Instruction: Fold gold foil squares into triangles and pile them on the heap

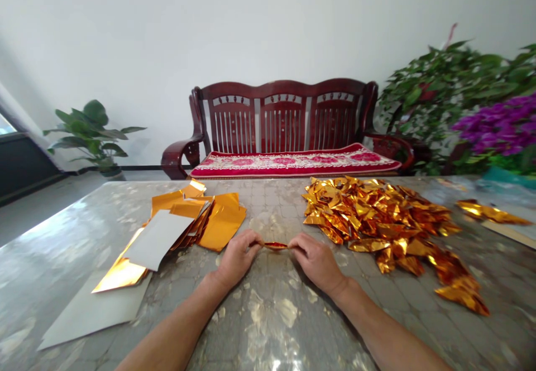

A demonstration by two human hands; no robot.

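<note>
Between my two hands a small folded piece of gold foil paper [275, 245] is stretched sideways, just over the table. My left hand [239, 255] pinches its left end, and my right hand [317, 260] pinches the right end. Left of my hands lies a loose stack of gold foil sheets [224, 220], with a sheet turned pale side up [161, 238] on top. To the right spreads a large heap of folded gold foil pieces [364, 209], with several trailing toward the near right.
A patterned, glossy cover lies over the table [268, 315]. A pale sheet [96, 309] rests at the near left. Clear plastic [494, 189] sits at the far right. Beyond the table stand a wooden bench [285, 114], a potted plant [94, 131] and purple flowers [498, 123].
</note>
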